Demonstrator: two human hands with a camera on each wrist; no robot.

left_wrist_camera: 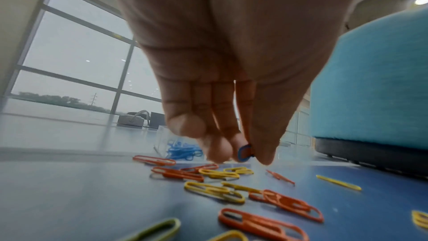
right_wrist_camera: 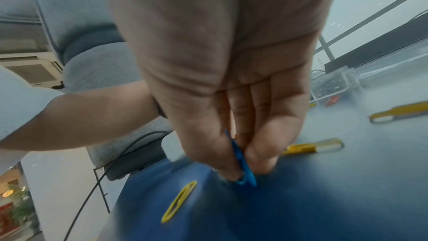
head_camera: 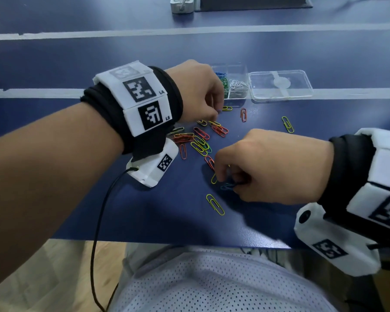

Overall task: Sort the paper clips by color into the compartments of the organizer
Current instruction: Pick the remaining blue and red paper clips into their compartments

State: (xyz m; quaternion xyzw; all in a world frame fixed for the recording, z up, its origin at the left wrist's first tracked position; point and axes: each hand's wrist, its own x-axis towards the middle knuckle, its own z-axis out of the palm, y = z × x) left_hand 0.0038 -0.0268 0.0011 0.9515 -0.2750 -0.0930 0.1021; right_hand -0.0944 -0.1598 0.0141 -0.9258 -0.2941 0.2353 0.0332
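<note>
Pinching blue clips in both hands: left hand gripping a blue clip between thumb and fingertips just above the table, right hand nipping another blue clip edge-on against the blue tabletop, near the front edge.

Sitting beyond the left hand, the clear organizer, with blue, green and white clips already in separate compartments; lying just to its right, the detached clear lid. Scattered between the hands, the loose clips, mostly orange and yellow, a few overlapping and perhaps hooked together.

Risks, as judged from here: slipping of either clip from so narrow a pinch, since thin coated wire gives little to hold; dropping the right hand's clip off the near table edge, which lies close below that hand. Dragging a linked neighbour along on lifting, then seeding the wrong colour into the blue compartment. Knocking the light organizer with the left knuckles, hovering just beside its front wall, and spilling sorted clips. Snagging the left wrist cable on the table lip.

Open room: plenty to the right of the pile and behind the organizer; tight at the front edge and around the left wrist unit, resting close to the pile.
</note>
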